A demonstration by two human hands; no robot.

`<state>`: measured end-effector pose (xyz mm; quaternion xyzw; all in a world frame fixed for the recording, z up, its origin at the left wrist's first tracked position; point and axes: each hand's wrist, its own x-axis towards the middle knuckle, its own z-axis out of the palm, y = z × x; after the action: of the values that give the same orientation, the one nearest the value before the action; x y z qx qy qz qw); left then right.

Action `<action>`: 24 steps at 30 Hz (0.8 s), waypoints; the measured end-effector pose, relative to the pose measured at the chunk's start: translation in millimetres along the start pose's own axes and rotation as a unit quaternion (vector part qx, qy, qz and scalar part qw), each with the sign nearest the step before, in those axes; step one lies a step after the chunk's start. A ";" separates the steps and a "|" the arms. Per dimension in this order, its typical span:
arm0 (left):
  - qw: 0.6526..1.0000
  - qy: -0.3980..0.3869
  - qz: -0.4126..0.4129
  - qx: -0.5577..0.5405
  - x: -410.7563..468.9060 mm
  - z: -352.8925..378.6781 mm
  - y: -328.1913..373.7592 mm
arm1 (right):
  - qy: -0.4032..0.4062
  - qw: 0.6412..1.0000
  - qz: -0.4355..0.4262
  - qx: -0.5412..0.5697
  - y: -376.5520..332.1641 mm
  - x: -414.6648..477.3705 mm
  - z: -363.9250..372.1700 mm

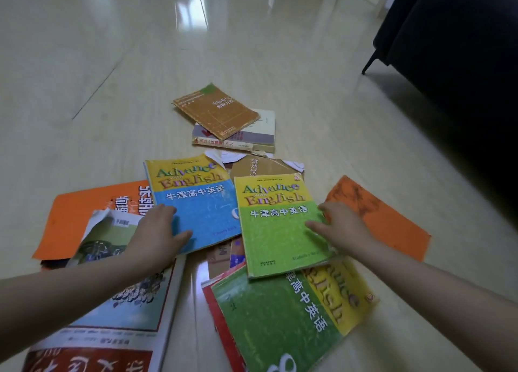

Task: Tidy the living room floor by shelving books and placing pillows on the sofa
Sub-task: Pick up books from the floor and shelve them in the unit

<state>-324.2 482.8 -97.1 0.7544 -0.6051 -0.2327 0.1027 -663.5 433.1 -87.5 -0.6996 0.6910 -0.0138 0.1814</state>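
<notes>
Scatter of paperback books on glossy pale tiled floor (112,63), seen from above

- Left hand (157,231) was at the lower left edge of blue-and-yellow "Advance with English" paperback (196,203); thumb lay on the blue cover, fingers curled at the edge, gripping it. That corner looked raised a little off the books beneath
- Right hand (344,225) was at the right edge of light-green-and-yellow "Advance with English" paperback (277,225); thumb pressed flat on the green cover, fingers wrapped round the edge
- Hands well apart, one book each; the two books lay side by side, the green one overlapping the blue one's right edge
- Flat orange softcover book (84,211) lay under and left of the blue one. A large picture-cover book with torn top corner (120,287) ran under the left forearm
- Thin orange cover sheet (378,214) lay just right of the right hand
- Nearest the camera: dark-green-and-yellow paperback (280,315), turned sideways, resting on a red-edged book (221,315) and partly under the light-green one
- Beyond the pair: a torn brown-cover book (263,165), then a small stack, brown gridded paperback (215,110) askew on top of a thick grey-and-cream book (252,136)
- Dark upholstered sofa with thin black leg (448,49) stood at upper right, well apart from the pile
</notes>
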 end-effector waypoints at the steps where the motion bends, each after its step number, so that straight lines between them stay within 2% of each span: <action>1: 0.999 0.005 -0.030 -0.026 -0.3 -2.1 0.5 | -0.017 0.999 0.039 0.009 4.0 8.7 1.3; 5: 0.983 0.030 -0.098 -0.152 -1.0 -5.2 5.1 | -0.061 0.983 0.146 0.094 10.4 23.9 10.5; 10: 0.931 -0.031 -0.175 -0.318 1.5 -1.0 0.5 | -0.046 0.964 0.173 0.196 12.8 35.5 19.2; 12: 0.912 -0.045 -0.171 -0.371 3.4 1.4 2.3 | -0.029 0.957 0.182 0.222 13.9 36.6 19.3; 14: 0.910 -0.044 -0.162 -0.380 5.5 3.6 3.7 | -0.016 0.955 0.177 0.238 11.6 38.1 18.1; 18: 0.892 -0.056 -0.174 -0.414 9.8 5.9 4.3 | 0.010 0.957 0.127 0.261 -3.3 27.0 11.2; 24: 0.893 -0.025 -0.110 -0.436 2.0 7.3 7.9 | 0.079 0.885 0.160 0.429 -18.4 -59.4 9.4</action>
<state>-334.2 479.8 -100.4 0.6896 -0.3579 -0.5018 0.3802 -645.9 492.7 -77.6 -0.4302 0.7320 -0.3353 0.4082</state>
